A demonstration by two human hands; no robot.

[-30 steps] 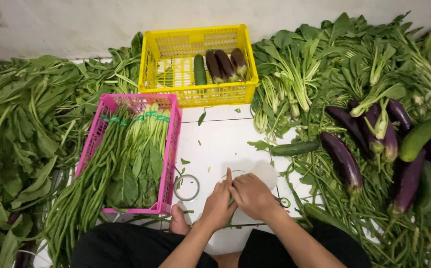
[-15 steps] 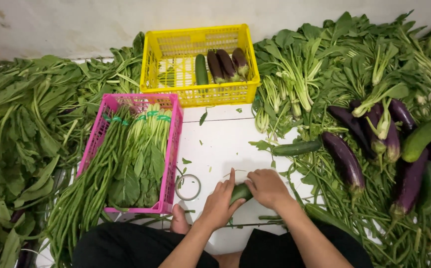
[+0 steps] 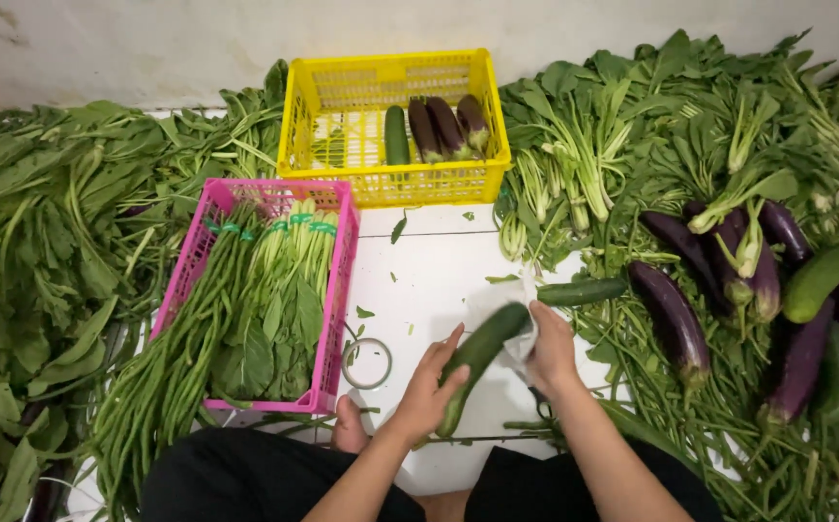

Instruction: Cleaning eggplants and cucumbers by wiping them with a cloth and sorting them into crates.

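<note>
A thin clear plastic bag (image 3: 511, 324), crumpled and see-through with whitish glints, sits just below the frame's centre, toward five o'clock, pinched in the right hand (image 3: 550, 350) against the tip of a long dark green cucumber (image 3: 477, 356). Its loose top edge rises toward twelve o'clock over the white floor. No labels, signs or screens show anywhere.

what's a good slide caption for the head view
Both hands hold a green cucumber over the white floor, left hand gripping, right hand with clear plastic, between pink crate and eggplants.
</note>
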